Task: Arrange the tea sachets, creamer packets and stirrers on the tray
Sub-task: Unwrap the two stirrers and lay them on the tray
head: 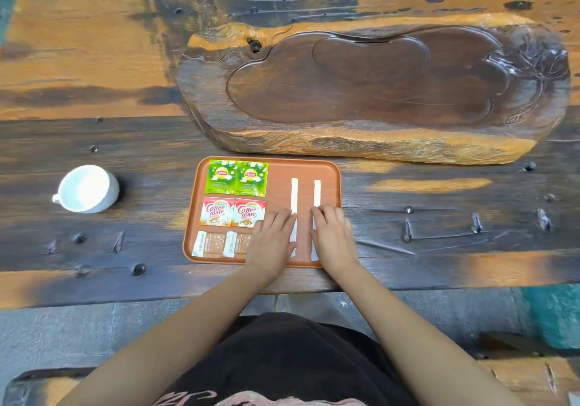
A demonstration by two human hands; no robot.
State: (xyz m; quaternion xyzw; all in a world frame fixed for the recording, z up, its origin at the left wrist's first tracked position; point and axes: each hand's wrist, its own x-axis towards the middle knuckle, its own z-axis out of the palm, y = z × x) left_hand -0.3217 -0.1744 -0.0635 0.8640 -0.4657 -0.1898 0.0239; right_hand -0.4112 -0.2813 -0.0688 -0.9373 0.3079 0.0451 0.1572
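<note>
An orange-brown tray (279, 167) lies near the table's front edge. Two green tea sachets (236, 177) sit side by side at its far left. Below them lie two red-and-white creamer packets (233, 212), and nearest me two tan packets (219, 244). Two white wrapped stirrers lie upright and parallel on the tray's right half: the left stirrer (294, 195) and the right stirrer (317, 193). My left hand (271, 242) rests flat with fingers on the left stirrer's near part. My right hand (332, 238) lies flat on the right stirrer's near part. Both cover the stirrers' lower ends.
A white cup (86, 192) stands on the table left of the tray. A large carved wooden tea board (370, 92) fills the space behind the tray. Metal nails and studs (408, 230) stick out of the rough tabletop to the right and left.
</note>
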